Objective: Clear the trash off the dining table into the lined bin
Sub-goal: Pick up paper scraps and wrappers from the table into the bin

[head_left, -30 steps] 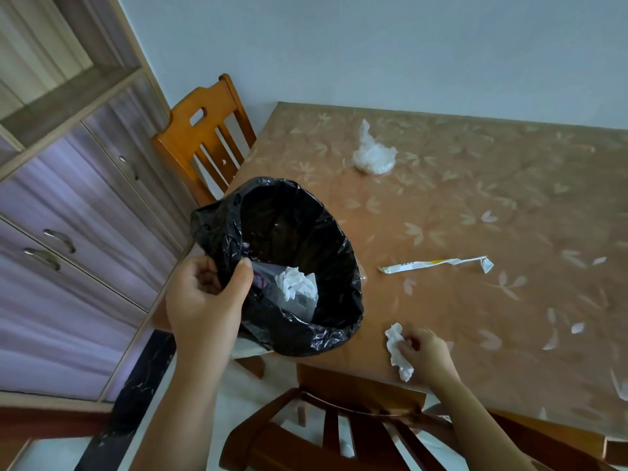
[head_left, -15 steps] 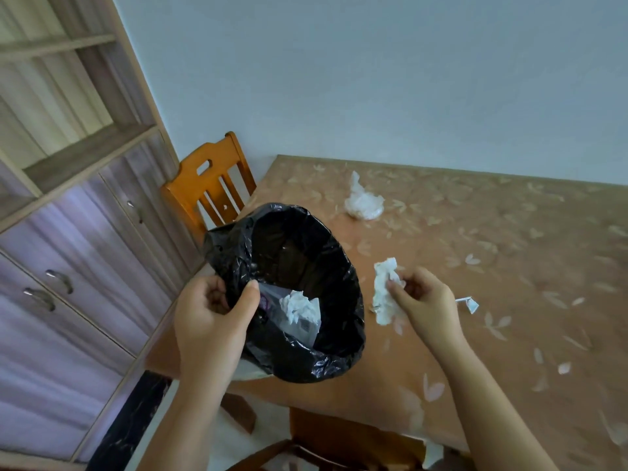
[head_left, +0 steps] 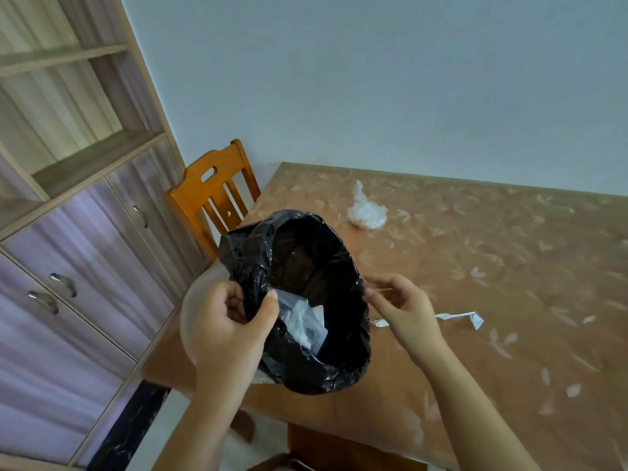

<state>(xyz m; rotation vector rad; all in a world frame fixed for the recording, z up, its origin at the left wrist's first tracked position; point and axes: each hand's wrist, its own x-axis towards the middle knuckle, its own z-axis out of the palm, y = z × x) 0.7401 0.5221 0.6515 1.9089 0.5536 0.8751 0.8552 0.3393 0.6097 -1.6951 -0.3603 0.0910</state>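
Observation:
My left hand (head_left: 227, 321) grips the near rim of a white bin lined with a black bag (head_left: 339, 379) and holds it tilted at the table's corner. White tissue and a clear wrapper (head_left: 302, 321) lie inside the bin. My right hand (head_left: 404, 304) hovers at the bin's right rim with its fingers apart and nothing visible in it. A twisted white paper strip (head_left: 458, 316) lies on the brown patterned table (head_left: 509, 266) just right of that hand. A crumpled clear plastic bag (head_left: 367, 212) sits further back on the table.
An orange wooden chair (head_left: 210, 188) stands at the table's left end, against the wall. A cabinet with purple doors and open shelves (head_left: 85, 249) runs along the left. Another chair (head_left: 339, 450) is tucked under the near table edge.
My right hand lifted the white tissue from the near table edge, carried it to the bin and let it go; the hand is now empty. The view has tilted upward.

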